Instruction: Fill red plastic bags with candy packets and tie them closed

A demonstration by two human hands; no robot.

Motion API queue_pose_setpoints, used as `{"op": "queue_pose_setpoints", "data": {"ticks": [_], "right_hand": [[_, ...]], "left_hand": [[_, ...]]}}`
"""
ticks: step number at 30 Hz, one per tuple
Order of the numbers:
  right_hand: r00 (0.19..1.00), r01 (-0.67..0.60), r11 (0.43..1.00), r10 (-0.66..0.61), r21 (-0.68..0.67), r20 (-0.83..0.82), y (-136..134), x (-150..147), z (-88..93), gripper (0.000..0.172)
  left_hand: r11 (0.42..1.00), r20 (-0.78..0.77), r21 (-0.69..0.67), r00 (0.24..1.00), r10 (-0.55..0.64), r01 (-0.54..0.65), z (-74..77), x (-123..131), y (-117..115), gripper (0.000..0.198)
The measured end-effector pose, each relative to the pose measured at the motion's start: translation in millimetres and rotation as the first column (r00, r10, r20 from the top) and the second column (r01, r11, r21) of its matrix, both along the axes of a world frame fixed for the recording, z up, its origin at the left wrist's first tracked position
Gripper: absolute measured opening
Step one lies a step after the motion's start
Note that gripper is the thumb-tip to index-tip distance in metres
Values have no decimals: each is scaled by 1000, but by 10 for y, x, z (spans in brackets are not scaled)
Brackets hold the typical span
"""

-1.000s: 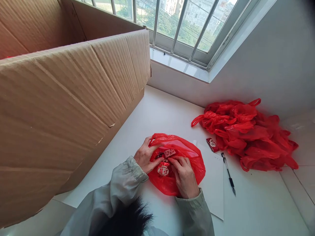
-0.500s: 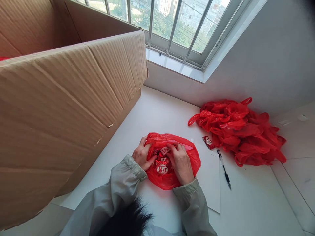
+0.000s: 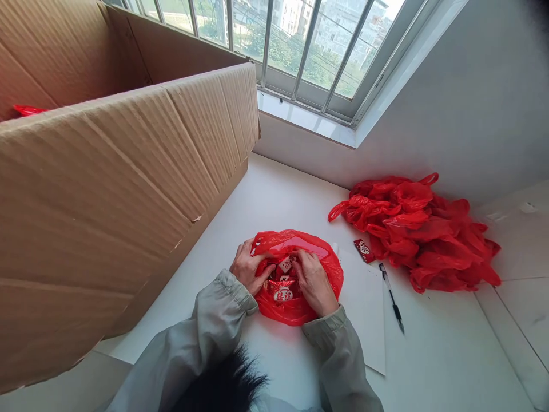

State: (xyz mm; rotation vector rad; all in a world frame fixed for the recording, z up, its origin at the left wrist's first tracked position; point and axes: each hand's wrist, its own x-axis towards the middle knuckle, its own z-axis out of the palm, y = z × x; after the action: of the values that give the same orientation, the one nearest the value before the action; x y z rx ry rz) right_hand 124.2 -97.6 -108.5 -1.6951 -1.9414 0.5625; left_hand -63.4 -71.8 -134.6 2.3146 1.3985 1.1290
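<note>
A red plastic bag (image 3: 283,317) lies opened out on the white table, with several shiny red wrapped packets (image 3: 283,293) inside, marked with white lettering. My left hand (image 3: 249,269) is closed on the bag's left rim, its thumb reaching in over the packets. Inside the bag on the right, my right hand (image 3: 315,280) has its fingers bent and pinched at a small packet with a pale label (image 3: 286,264). The fingertips of my right hand are partly hidden by the hand itself and by the packets.
A large open cardboard box (image 3: 141,200) stands on the left, something red inside. To the right are a heap of red plastic bags (image 3: 420,229), one loose red packet (image 3: 363,250), a black pen (image 3: 392,298) and white paper (image 3: 369,320). A barred window (image 3: 309,57) is behind.
My hands have shifted slightly within the bag, and the small pale-labelled packet has moved a little. The bag's right side has drawn in somewhat. The camera view has tilted slightly.
</note>
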Motion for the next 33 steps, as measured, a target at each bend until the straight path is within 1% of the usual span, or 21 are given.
{"op": "queue_pose_setpoints", "data": {"ticks": [2,3,6,9,11,12,13,14,15,16,17,18,19,20,21,22,25,27,30,33], "right_hand": [[997,76,997,-76,-21,-13,65,-23,17,27],[995,95,995,-95,-21,-17,101,-32,22,27],[995,85,996,-86,-15,-52,193,-41,32,25],[994,48,999,-50,-20,-99,228,-5,63,21],[990,20,1000,-23,-18,-141,223,43,107,13],[984,6,1000,-9,-18,-176,216,72,134,9],[976,-5,1000,1,-17,-220,208,101,161,8],[964,-15,1000,9,-19,-267,201,127,187,8],[951,-21,999,12,-28,-308,196,150,208,9],[941,-23,999,8,-40,-338,194,167,222,10],[935,-23,998,1,-56,-354,195,177,228,9],[931,-22,997,-5,-70,-364,199,182,224,8],[928,-23,997,-8,-79,-373,205,181,212,6],[924,-24,997,-9,-80,-383,214,176,192,4],[917,-27,997,-5,-74,-398,225,169,168,3],[908,-32,997,2,-65,-420,238,164,140,3],[855,-59,997,26,-47,-517,270,165,57,8],[801,-74,997,36,-38,-598,278,184,12,13],[739,-69,998,42,-13,-673,265,215,-28,14],[739,-49,999,35,-1,-673,238,226,-37,12]], "left_hand": [[999,12,39,1000,22,-22,29,-6,15,16],[998,16,58,1000,24,-25,53,-9,25,17],[995,20,98,999,30,-32,187,-15,59,20],[988,11,141,998,63,-64,429,-15,72,20],[964,6,246,995,99,-98,626,-5,47,21],[938,9,331,994,110,-106,720,8,24,22],[898,10,431,995,97,-92,804,30,-4,23],[849,4,528,999,46,-41,871,61,-32,23],[804,-29,593,999,-42,51,918,102,-55,22],[783,-98,596,984,-149,178,945,150,-67,20],[801,-185,510,950,-253,313,951,200,-64,19],[838,-268,347,901,-342,421,939,247,-42,20],[869,-330,147,852,-407,472,913,285,0,20],[889,-371,-40,819,-438,457,877,308,60,19],[897,-399,-175,803,-442,407,837,314,134,18],[901,-414,-239,801,-432,362,796,304,216,18],[911,-433,-296,810,-395,286,688,211,430,22],[908,-421,-331,820,-387,258,631,150,490,27],[897,-369,-365,846,-385,250,554,124,462,31],[889,-305,-378,871,-384,259,494,153,401,29]]}}
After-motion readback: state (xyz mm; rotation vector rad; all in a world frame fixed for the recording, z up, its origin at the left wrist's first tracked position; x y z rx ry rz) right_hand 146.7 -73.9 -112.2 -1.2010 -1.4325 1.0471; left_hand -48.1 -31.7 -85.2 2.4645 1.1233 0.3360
